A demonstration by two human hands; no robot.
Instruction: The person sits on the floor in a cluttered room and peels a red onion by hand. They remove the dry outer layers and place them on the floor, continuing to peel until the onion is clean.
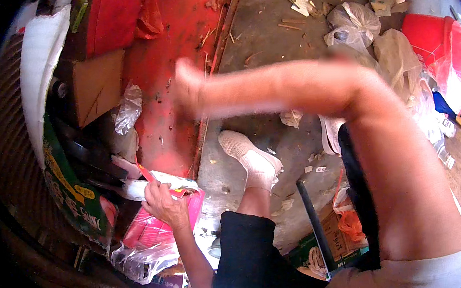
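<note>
My left hand [163, 202] rests with curled fingers on the top edge of a pink package [155, 226] in clear plastic, at the lower left. Whether its fingers grip the package or only lie on it is hard to tell. White and red wrapping [175, 180] lies under and beside those fingers. My right hand [189, 87] is blurred and stretched out over the red floor strip [162, 79], the forearm crossing the middle of the view. Its fingers are too smeared to make out, and no held thing shows.
At left stand a cardboard box [100, 85] and a green printed carton [68, 188]. A shoe [252, 154] is on the concrete floor. Plastic bags [354, 23] and a red bucket [432, 37] stand at upper right. A dark bar [315, 223] rises near a brown carton [335, 234].
</note>
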